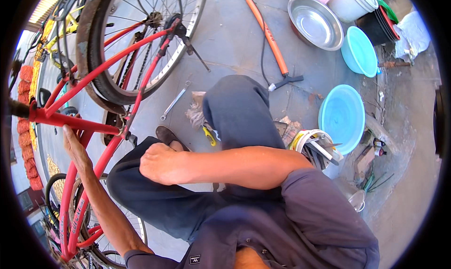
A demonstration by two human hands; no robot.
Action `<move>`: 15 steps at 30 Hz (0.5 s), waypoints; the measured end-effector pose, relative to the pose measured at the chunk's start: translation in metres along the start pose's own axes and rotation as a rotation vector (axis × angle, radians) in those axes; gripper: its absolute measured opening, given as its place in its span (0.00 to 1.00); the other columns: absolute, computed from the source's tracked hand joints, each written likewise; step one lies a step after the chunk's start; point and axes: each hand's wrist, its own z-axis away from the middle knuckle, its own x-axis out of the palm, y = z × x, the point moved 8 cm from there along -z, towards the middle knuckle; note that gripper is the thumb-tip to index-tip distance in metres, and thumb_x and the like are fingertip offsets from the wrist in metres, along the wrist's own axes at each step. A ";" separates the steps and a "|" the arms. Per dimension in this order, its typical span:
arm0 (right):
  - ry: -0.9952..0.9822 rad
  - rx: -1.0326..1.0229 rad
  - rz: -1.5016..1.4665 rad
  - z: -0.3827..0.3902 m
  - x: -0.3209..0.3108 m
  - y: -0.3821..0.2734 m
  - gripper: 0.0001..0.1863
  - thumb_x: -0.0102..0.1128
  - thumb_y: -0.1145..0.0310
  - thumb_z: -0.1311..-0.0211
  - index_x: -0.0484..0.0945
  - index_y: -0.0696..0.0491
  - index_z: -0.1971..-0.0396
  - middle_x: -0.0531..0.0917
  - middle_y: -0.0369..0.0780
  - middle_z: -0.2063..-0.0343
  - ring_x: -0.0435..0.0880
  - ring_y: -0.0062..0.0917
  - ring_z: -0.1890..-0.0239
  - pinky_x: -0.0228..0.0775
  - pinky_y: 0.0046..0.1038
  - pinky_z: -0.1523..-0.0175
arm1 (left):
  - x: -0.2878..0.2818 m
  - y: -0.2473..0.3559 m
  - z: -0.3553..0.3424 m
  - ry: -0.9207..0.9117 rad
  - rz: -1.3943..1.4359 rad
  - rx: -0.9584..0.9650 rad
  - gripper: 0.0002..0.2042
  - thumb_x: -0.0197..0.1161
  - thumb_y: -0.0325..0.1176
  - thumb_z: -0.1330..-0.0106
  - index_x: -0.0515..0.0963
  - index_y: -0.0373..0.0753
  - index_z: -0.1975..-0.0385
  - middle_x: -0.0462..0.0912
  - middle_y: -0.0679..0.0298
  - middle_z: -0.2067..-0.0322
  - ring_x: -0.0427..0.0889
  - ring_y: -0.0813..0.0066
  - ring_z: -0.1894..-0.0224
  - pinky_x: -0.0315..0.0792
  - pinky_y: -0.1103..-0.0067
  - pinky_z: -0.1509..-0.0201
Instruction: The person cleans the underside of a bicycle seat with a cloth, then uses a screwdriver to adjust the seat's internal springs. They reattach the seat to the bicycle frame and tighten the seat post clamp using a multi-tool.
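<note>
A red bicycle frame (94, 74) stands tilted at my left, its rear wheel (176, 64) toward the far side. Against one of its tubes lies my left hand (75, 149), with the thumb side in front and a fingertip showing past the far edge; the other fingers are hidden. My right arm crosses my body, and my right hand (159, 164) is curled into a fist over my bent left leg. Only the back of that fist shows, so its inside is hidden. On the floor nearby lie a combination wrench (175, 101) and a yellow-handled tool (209, 136).
An orange hand pump (267, 34) with a black hose lies ahead. To the right are a steel basin (315, 23), two light-blue basins (359, 50) and a white bucket of tools (300, 139). A crumpled rag (195, 114) lies beside my knee. More bicycles stand at the left.
</note>
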 end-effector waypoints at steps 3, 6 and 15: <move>0.211 -0.017 -0.045 0.002 -0.038 -0.014 0.06 0.60 0.71 0.56 0.81 0.54 0.87 0.81 0.44 0.85 0.84 0.36 0.75 0.73 0.34 0.72 | 0.009 0.000 0.000 0.046 0.063 -0.015 0.38 0.41 0.65 0.28 0.67 0.30 0.39 0.77 0.49 0.47 0.76 0.59 0.41 0.72 0.66 0.38; 0.251 -0.105 -0.013 0.009 -0.083 -0.021 0.08 0.60 0.68 0.48 0.77 0.57 0.73 0.81 0.43 0.74 0.84 0.36 0.70 0.72 0.34 0.70 | 0.009 0.003 0.000 0.088 -0.007 0.017 0.39 0.40 0.66 0.29 0.68 0.31 0.40 0.78 0.49 0.48 0.77 0.60 0.43 0.72 0.67 0.39; 0.831 1.093 -0.340 0.247 -0.127 0.225 0.20 0.59 0.59 0.39 0.82 0.62 0.57 0.87 0.48 0.66 0.87 0.32 0.65 0.77 0.31 0.56 | 0.020 0.019 0.008 0.206 -0.170 0.032 0.45 0.35 0.69 0.30 0.64 0.25 0.38 0.80 0.46 0.50 0.78 0.58 0.44 0.77 0.68 0.42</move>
